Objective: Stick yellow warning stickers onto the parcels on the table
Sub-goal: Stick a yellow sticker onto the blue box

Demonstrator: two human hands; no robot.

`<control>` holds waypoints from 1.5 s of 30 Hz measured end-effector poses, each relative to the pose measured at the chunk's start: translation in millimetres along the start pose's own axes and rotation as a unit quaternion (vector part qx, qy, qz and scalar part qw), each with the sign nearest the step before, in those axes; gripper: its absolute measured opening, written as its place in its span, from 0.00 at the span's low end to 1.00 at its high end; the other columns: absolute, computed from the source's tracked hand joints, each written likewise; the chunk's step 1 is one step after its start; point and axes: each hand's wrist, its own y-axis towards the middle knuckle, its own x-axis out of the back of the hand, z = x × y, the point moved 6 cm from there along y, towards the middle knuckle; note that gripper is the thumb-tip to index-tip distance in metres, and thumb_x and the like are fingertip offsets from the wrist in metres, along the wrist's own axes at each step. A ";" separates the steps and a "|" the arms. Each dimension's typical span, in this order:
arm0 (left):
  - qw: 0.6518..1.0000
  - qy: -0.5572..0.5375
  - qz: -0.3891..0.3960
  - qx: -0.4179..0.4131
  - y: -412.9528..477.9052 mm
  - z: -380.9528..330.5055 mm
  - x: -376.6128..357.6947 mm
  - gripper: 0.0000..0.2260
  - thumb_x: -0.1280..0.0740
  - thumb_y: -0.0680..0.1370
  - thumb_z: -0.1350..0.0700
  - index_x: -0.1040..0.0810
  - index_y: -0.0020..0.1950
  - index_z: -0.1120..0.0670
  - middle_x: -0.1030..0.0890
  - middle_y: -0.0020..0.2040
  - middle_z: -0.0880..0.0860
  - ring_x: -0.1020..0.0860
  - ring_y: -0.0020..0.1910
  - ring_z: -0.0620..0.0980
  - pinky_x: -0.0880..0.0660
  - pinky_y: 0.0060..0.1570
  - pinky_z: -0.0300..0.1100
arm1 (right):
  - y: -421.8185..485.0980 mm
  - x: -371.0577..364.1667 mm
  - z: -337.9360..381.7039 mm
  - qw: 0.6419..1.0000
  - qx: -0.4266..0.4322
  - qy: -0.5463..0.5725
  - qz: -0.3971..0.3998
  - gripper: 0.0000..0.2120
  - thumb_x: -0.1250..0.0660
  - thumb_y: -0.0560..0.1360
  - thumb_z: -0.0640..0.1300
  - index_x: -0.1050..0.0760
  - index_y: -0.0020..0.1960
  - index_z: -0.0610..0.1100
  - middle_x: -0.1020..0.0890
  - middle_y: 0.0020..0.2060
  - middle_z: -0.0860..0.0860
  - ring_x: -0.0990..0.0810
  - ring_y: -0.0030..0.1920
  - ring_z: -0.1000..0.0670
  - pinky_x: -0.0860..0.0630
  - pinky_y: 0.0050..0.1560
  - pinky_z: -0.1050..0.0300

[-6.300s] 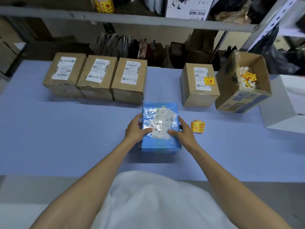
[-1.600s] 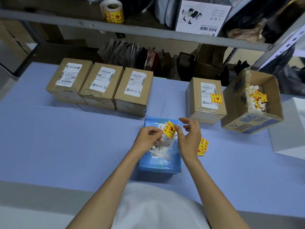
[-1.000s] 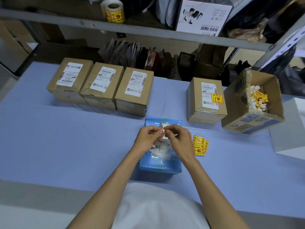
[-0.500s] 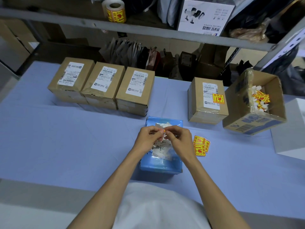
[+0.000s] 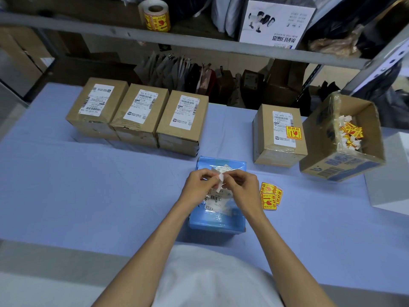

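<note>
- The left hand [image 5: 198, 188] and the right hand [image 5: 242, 189] meet above the blue parcel [image 5: 218, 218], in the near middle of the table [image 5: 88, 196].
- Both hands pinch one small sticker [image 5: 220, 184] with curled fingers; only its white side shows.
- A pile of yellow stickers [image 5: 270, 197] lies just right of the blue parcel.
- A brown parcel [image 5: 278, 151] at the far right carries a yellow label [image 5: 294, 132].

The table cover [image 5: 88, 196] is pale lilac-blue. Near its front edge the parcel [image 5: 218, 218] is glossy bright blue, its white label [image 5: 215, 199] carrying a black barcode; the paper slip [image 5: 220, 185] above it shows white. The loose stickers [image 5: 269, 198] are yellow with red and black print. Boxes [image 5: 119, 96] along the far edge are plain brown with white, black-printed labels [image 5: 140, 106].
</note>
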 end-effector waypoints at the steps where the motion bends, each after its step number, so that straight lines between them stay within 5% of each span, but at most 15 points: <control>1: 1.000 0.002 -0.009 0.008 0.2 0.9 1.4 0.06 0.32 0.74 0.60 0.20 0.39 0.51 0.18 0.38 0.51 0.19 0.42 0.54 0.22 0.47 0.52 | 0.2 0.9 -0.5 1.000 -0.003 0.006 -0.006 0.06 0.34 0.75 0.35 0.19 0.43 0.38 0.15 0.36 0.45 0.16 0.36 0.49 0.18 0.45 0.49; 10: 1.000 0.003 -0.006 -0.012 -0.9 -4.1 -1.7 0.08 0.28 0.73 0.51 0.24 0.42 0.53 0.21 0.37 0.48 0.22 0.36 0.47 0.25 0.41 0.40 | -1.5 -4.8 8.3 0.998 0.000 0.048 0.032 0.06 0.35 0.76 0.35 0.20 0.43 0.37 0.17 0.33 0.46 0.19 0.33 0.53 0.22 0.39 0.62; 18: 0.999 0.012 -0.040 0.015 0.7 -0.4 3.9 0.07 0.37 0.79 0.59 0.27 0.41 0.53 0.23 0.40 0.50 0.24 0.38 0.51 0.25 0.42 0.46 | 2.7 1.6 -0.3 0.996 -0.026 0.085 0.011 0.06 0.37 0.77 0.33 0.22 0.43 0.36 0.20 0.32 0.44 0.20 0.33 0.51 0.22 0.38 0.62; 24: 0.999 -0.046 0.006 0.025 -4.4 -4.5 -6.7 0.09 0.33 0.77 0.48 0.23 0.51 0.53 0.20 0.49 0.52 0.20 0.45 0.49 0.21 0.47 0.50 | 2.9 0.5 -0.5 0.994 -0.039 0.096 0.023 0.06 0.37 0.77 0.34 0.21 0.45 0.36 0.19 0.33 0.43 0.19 0.33 0.50 0.21 0.39 0.60; 30: 1.000 0.010 -0.011 0.018 -2.4 3.7 0.6 0.05 0.35 0.78 0.60 0.20 0.51 0.55 0.17 0.46 0.54 0.19 0.46 0.53 0.21 0.50 0.51 | 3.5 4.9 -2.9 0.994 -0.050 0.097 0.000 0.06 0.37 0.77 0.33 0.21 0.47 0.32 0.19 0.33 0.44 0.20 0.31 0.54 0.22 0.36 0.64; 32: 0.998 0.019 -0.045 0.031 -1.7 6.7 5.6 0.05 0.36 0.79 0.62 0.21 0.50 0.56 0.17 0.46 0.57 0.19 0.46 0.56 0.20 0.44 0.47 | 4.4 9.1 -5.3 0.994 -0.058 0.092 -0.018 0.06 0.37 0.77 0.33 0.21 0.47 0.33 0.19 0.33 0.44 0.20 0.30 0.55 0.22 0.35 0.65; 34: 0.996 0.005 -0.082 0.045 -2.3 7.4 10.4 0.08 0.40 0.80 0.65 0.22 0.51 0.56 0.18 0.50 0.59 0.19 0.48 0.57 0.20 0.39 0.43 | 5.8 15.3 -9.1 0.992 -0.072 0.094 -0.045 0.06 0.37 0.77 0.34 0.21 0.45 0.35 0.19 0.33 0.45 0.20 0.31 0.53 0.22 0.34 0.66; 37: 0.992 -0.049 -0.104 0.059 -3.3 6.1 14.8 0.15 0.46 0.80 0.68 0.25 0.56 0.53 0.19 0.50 0.56 0.19 0.49 0.54 0.19 0.44 0.45 | 7.2 24.9 -14.8 0.987 -0.090 0.099 -0.087 0.07 0.38 0.78 0.34 0.21 0.45 0.38 0.18 0.34 0.46 0.20 0.30 0.55 0.23 0.33 0.67; 45: 0.984 0.060 -0.164 0.043 -8.2 -11.6 22.5 0.15 0.44 0.78 0.59 0.25 0.33 0.54 0.28 0.32 0.49 0.30 0.34 0.49 0.35 0.33 0.42 | 6.8 20.4 -12.6 0.987 -0.089 0.099 -0.088 0.06 0.37 0.77 0.34 0.21 0.46 0.35 0.19 0.32 0.46 0.20 0.29 0.54 0.23 0.34 0.65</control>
